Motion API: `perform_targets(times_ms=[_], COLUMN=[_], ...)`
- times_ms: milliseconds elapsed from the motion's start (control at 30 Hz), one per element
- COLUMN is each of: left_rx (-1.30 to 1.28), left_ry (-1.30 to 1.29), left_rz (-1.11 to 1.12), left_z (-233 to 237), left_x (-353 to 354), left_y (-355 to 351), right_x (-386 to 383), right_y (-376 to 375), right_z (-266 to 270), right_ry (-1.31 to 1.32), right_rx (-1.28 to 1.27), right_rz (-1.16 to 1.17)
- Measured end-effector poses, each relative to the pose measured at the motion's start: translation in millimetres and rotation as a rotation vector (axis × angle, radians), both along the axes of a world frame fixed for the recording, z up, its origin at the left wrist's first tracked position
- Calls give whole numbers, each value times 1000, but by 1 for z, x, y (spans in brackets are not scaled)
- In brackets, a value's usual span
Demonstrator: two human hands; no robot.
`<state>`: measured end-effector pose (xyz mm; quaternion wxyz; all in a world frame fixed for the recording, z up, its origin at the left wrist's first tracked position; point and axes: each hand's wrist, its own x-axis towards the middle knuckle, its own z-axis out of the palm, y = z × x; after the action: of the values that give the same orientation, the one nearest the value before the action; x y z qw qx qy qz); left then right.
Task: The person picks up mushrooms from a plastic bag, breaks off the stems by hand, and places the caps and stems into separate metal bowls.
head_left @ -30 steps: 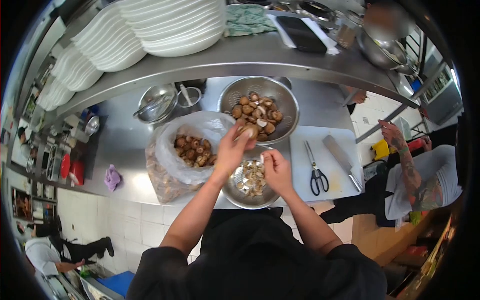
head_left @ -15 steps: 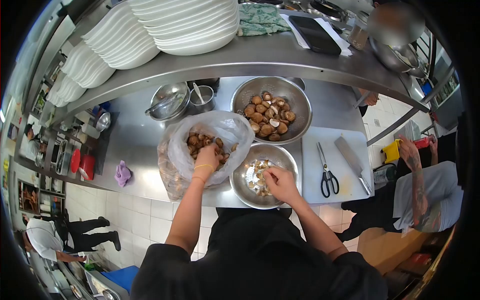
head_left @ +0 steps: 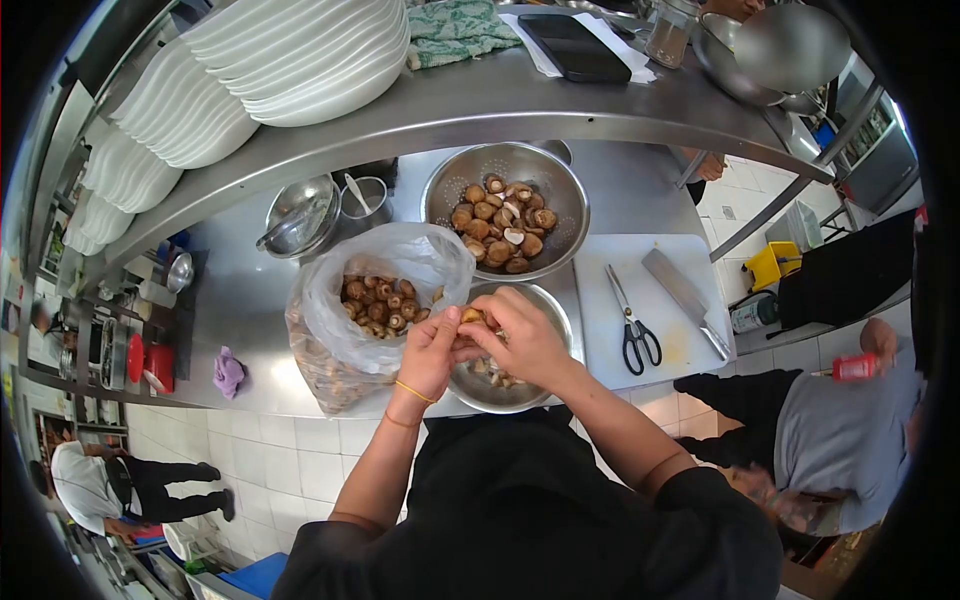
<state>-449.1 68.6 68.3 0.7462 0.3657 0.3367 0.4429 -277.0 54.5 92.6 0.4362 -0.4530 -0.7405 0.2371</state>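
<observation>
My left hand [head_left: 432, 350], a yellow band at its wrist, pinches a brown mushroom [head_left: 471, 315] above the left rim of a steel bowl [head_left: 565, 345]. Against the same mushroom are the closed fingers of my right hand [head_left: 522, 338], which partly cover it. Pale cut stems [head_left: 495, 374] lie in the bowl below. To the left stands an open plastic bag [head_left: 335, 335] with many whole mushrooms [head_left: 382, 300] inside. A perforated steel colander [head_left: 440, 185] behind the bowl holds more mushrooms [head_left: 505, 225], some with pale undersides up.
On the white cutting board [head_left: 600, 300] at right lie black-handled scissors [head_left: 635, 330] and a cleaver [head_left: 685, 300]. Stacked white plates [head_left: 300, 60] and a phone [head_left: 575, 48] occupy the shelf overhead. A purple cloth [head_left: 228, 372] rests at left. Other people stand at both sides.
My left hand has come out of the bag and met my right hand over the bowl, with a mushroom between them. The whole view has shifted slightly; the person at right has moved.
</observation>
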Motion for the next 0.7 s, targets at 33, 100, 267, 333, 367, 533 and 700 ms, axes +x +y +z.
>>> perform_targets(times_ms=[33,100,267,333,367,533,700], left_rx=[21,43,124,146,167,143,165], left_ry=[15,30,245,284,324,361,214], left_rz=[-18,-34,-67,-80,-90,-115,-48], left_z=[0,1,8,12,13,14,3], left_x=[-1,-3,-4,-5,-4,-2,3], left_y=[-1,0,5,7,8,12,9], right_x=[2,6,14,18,21,24,27], right_y=[0,0,1,1,1,5,6], right_z=[3,11,0,3,7,13,15], right_ry=[-2,-53,0,1,114,186,41], right_rx=[0,40,-63,-129,-284,-309,-210], right_rz=[3,78,142,169,209,318,89])
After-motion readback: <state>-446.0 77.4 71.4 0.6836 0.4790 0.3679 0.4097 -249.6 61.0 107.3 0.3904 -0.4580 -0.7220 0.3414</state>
